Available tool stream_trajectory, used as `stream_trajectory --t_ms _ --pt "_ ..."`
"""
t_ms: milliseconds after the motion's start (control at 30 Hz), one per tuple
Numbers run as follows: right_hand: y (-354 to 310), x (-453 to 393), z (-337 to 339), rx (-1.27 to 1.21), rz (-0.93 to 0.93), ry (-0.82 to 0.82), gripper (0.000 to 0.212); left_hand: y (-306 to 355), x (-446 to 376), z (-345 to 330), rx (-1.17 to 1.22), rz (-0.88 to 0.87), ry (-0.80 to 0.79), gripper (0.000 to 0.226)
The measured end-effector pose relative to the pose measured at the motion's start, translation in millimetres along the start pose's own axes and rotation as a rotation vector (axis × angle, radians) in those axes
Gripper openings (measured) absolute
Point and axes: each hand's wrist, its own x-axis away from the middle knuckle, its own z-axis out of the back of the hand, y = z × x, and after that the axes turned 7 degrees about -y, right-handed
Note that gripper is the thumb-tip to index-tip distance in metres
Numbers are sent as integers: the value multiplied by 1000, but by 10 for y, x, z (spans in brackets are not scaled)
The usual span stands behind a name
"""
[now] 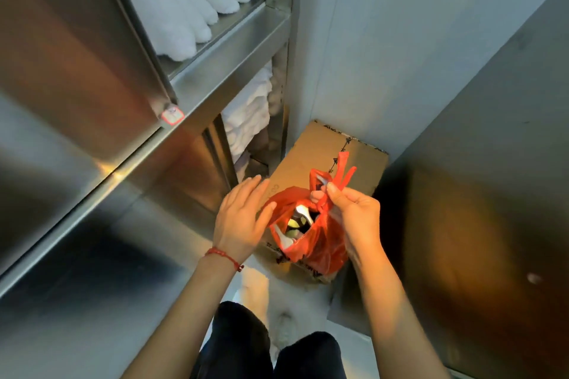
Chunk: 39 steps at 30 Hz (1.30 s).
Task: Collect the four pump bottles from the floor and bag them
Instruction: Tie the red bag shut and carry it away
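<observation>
A red plastic bag (320, 243) hangs in the air over a cardboard box. Through its gaping mouth I see white pump heads and a dark bottle with a yellow-green label (298, 221); how many bottles are inside I cannot tell. My right hand (354, 218) pinches the bag's twisted handles, whose red ends stick up above the fingers. My left hand (241, 218) is beside the bag's left edge, fingers spread, holding nothing, its thumb near or touching the plastic. A red string bracelet circles the left wrist.
A closed cardboard box (332, 163) lies on the floor against the wall beneath the bag. A steel shelf unit (215, 52) stacked with white towels (191, 0) fills the left. A steel panel (477, 194) stands on the right. My dark trousers and white shoes are below.
</observation>
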Motion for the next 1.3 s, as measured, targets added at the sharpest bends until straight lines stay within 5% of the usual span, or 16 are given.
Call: stream_trajectory --t_ms 800,1300 --pt "618 1558 -381 172 2 -271 14 -123 2638 468 -194 405 135 51" --pt "896 2237 -692 317 -144 -861 15 581 4084 213 -250 1035 270 68"
